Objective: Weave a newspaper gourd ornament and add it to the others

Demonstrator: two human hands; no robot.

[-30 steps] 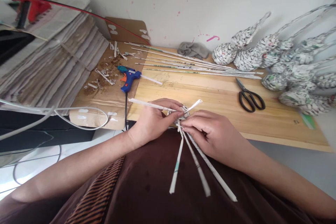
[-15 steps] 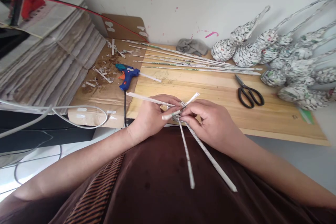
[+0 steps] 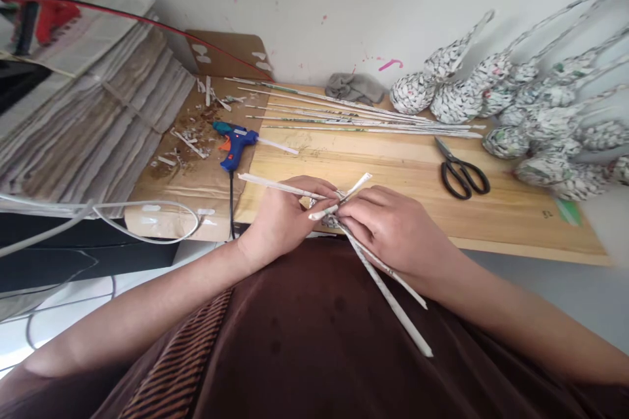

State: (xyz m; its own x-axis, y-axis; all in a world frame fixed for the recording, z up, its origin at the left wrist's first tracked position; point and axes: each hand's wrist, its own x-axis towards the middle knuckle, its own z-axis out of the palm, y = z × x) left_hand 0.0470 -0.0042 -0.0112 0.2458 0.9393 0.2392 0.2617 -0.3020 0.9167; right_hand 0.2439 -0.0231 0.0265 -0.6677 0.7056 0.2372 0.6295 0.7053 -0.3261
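Note:
Between my hands, at the table's front edge, is a small woven newspaper piece (image 3: 330, 221), partly covered by my fingers. Rolled paper strips (image 3: 393, 301) stick out of it in several directions, two of them slanting down to the right over my lap. My left hand (image 3: 289, 213) is closed around the piece's left side, with one strip (image 3: 275, 184) passing over it. The fingers of my right hand (image 3: 388, 219) pinch at the strips where they cross, close to the left fingertips.
Long paper rods (image 3: 354, 114) lie behind my hands. A blue glue gun (image 3: 238, 144) rests on cardboard (image 3: 196, 177) at left, before stacked newspapers (image 3: 98, 98). Black-handled scissors (image 3: 462, 173) lie right, near woven paper gourd shapes (image 3: 457, 99). A grey cloth (image 3: 354, 88) sits by the wall.
One paper strip that pointed down over my lap has swung right and now runs under my right hand, beside the longer strip. My right hand has turned slightly; the left stays put.

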